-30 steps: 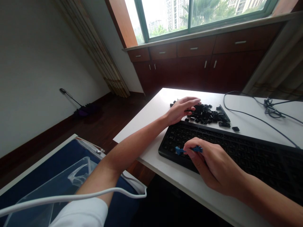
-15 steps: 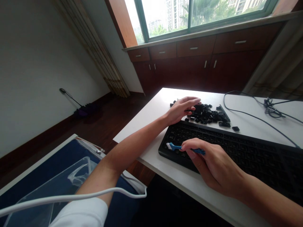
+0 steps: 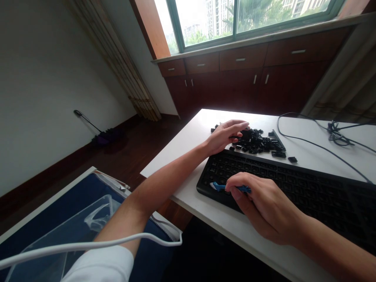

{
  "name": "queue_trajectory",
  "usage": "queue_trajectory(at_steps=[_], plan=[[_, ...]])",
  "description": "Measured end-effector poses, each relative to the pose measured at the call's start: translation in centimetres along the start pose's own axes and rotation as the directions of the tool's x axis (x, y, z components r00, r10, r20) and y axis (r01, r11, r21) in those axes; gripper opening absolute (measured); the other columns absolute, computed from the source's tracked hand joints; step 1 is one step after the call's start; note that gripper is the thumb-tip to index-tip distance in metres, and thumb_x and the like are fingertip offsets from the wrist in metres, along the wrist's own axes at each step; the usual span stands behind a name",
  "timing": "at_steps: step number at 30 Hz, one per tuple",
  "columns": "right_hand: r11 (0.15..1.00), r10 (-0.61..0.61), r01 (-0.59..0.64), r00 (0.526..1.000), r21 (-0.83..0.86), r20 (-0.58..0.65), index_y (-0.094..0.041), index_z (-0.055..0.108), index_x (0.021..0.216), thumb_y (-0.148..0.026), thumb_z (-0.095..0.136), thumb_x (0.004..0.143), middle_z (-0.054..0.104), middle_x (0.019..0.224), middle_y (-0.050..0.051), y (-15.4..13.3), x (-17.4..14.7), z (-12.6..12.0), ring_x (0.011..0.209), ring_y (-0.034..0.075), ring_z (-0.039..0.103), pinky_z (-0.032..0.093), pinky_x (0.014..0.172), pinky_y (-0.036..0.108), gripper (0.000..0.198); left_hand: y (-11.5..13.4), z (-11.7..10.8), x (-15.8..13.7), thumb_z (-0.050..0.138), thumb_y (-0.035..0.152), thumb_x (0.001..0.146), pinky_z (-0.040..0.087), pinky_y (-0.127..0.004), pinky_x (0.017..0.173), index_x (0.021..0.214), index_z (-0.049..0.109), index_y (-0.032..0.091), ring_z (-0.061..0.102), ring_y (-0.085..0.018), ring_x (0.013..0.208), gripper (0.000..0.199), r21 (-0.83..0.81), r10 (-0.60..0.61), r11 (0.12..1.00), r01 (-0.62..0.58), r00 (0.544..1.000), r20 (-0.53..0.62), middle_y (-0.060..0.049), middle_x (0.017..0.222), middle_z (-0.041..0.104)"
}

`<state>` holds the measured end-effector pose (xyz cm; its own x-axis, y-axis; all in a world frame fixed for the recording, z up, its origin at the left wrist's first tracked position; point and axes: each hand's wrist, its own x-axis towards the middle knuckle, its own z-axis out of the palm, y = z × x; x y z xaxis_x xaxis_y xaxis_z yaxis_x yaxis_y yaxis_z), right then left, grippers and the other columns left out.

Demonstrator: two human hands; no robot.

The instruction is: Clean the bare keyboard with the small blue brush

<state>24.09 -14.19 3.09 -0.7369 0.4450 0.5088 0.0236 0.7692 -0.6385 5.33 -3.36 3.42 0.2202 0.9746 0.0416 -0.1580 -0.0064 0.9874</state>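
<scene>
A black keyboard (image 3: 282, 178) with its keycaps off lies along the white table. My right hand (image 3: 264, 203) is closed on a small blue brush (image 3: 219, 187), whose white bristles are down at the keyboard's left end. Beyond the keyboard's far edge, a heap of loose black keycaps (image 3: 255, 141) is spread on the table. My left hand (image 3: 225, 136) rests at the left side of that heap, fingers stretched out and bent a little. It partly covers the keycaps there, and I see nothing gripped in it.
The white table (image 3: 179, 164) has its left corner near my left forearm. A black cable (image 3: 311, 141) loops across its right side. At lower left, a blue container with a white frame (image 3: 73, 203) holds clear plastic. A broom (image 3: 104, 135) lies by the wall.
My right hand and the brush have shifted slightly, the bristles a little to the right and down over the keyboard. My left hand stays where it was.
</scene>
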Motion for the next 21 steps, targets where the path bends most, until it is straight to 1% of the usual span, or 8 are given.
queue_trajectory(at_steps=[4, 9, 12, 15, 18, 21], plan=[[1.0, 0.015, -0.015, 1.0, 0.004, -0.009, -0.017, 0.054, 0.11, -0.014, 0.048, 0.097, 0.063, 0.088, 0.002, 0.03, -0.05, -0.06, 0.075, 0.011, 0.057, 0.045, 0.07, 0.025, 0.015, -0.11, -0.07, 0.05, 0.073, 0.051, 0.078, 0.041, -0.019, 0.069, 0.11, 0.068, 0.023, 0.056, -0.007, 0.083, 0.043, -0.006, 0.004, 1.0, -0.004, 1.0, 0.004, -0.006, 0.121, 0.065], [0.999, -0.031, 0.031, 1.0, -0.024, 0.001, -0.017, 0.055, 0.113, -0.013, 0.049, 0.096, 0.066, 0.091, 0.004, 0.21, 0.1, 0.17, 0.077, 0.013, 0.06, 0.047, 0.07, 0.026, 0.018, -0.12, -0.09, 0.07, 0.074, 0.052, 0.077, 0.04, -0.019, 0.069, 0.11, 0.068, 0.023, 0.056, -0.007, 0.083, 0.044, -0.01, 0.004, 1.0, -0.004, 1.0, 0.006, -0.006, 0.122, 0.065], [0.998, -0.048, 0.049, 0.999, -0.04, 0.009, -0.017, 0.055, 0.116, -0.01, 0.05, 0.096, 0.068, 0.097, 0.004, 0.29, 0.14, 0.25, 0.08, 0.013, 0.062, 0.048, 0.071, 0.026, 0.022, -0.08, -0.06, 0.05, 0.074, 0.052, 0.077, 0.04, -0.019, 0.069, 0.11, 0.067, 0.022, 0.056, -0.007, 0.083, 0.045, -0.007, 0.004, 1.0, -0.004, 1.0, 0.004, -0.006, 0.122, 0.065], [0.995, -0.096, 0.095, 0.995, -0.027, -0.02, -0.016, 0.053, 0.12, -0.007, 0.05, 0.094, 0.068, 0.103, 0.005, 0.25, 0.03, 0.18, 0.085, 0.012, 0.062, 0.049, 0.075, 0.025, 0.028, -0.05, -0.04, 0.03, 0.074, 0.051, 0.077, 0.04, -0.02, 0.07, 0.11, 0.067, 0.022, 0.056, -0.007, 0.083, 0.044, -0.007, 0.004, 1.0, -0.004, 1.0, 0.009, -0.006, 0.122, 0.065], [0.995, -0.096, 0.094, 0.993, -0.032, -0.061, -0.016, 0.054, 0.117, -0.007, 0.051, 0.092, 0.066, 0.1, 0.005, 0.18, -0.08, 0.05, 0.082, 0.012, 0.06, 0.047, 0.073, 0.024, 0.027, -0.05, -0.04, 0.03, 0.074, 0.051, 0.077, 0.041, -0.02, 0.071, 0.11, 0.067, 0.023, 0.056, -0.007, 0.083, 0.044, -0.006, -0.001, 1.0, 0.001, 1.0, 0.009, -0.005, 0.121, 0.065], [0.996, -0.078, 0.073, 0.992, -0.054, -0.095, -0.015, 0.055, 0.111, -0.006, 0.052, 0.09, 0.063, 0.091, 0.003, 0.12, -0.1, -0.05, 0.076, 0.011, 0.055, 0.045, 0.069, 0.024, 0.022, -0.07, -0.06, 0.05, 0.074, 0.051, 0.077, 0.04, -0.02, 0.07, 0.109, 0.067, 0.023, 0.056, -0.007, 0.082, 0.043, -0.007, 0.0, 1.0, 0.0, 1.0, 0.007, -0.005, 0.12, 0.066]])
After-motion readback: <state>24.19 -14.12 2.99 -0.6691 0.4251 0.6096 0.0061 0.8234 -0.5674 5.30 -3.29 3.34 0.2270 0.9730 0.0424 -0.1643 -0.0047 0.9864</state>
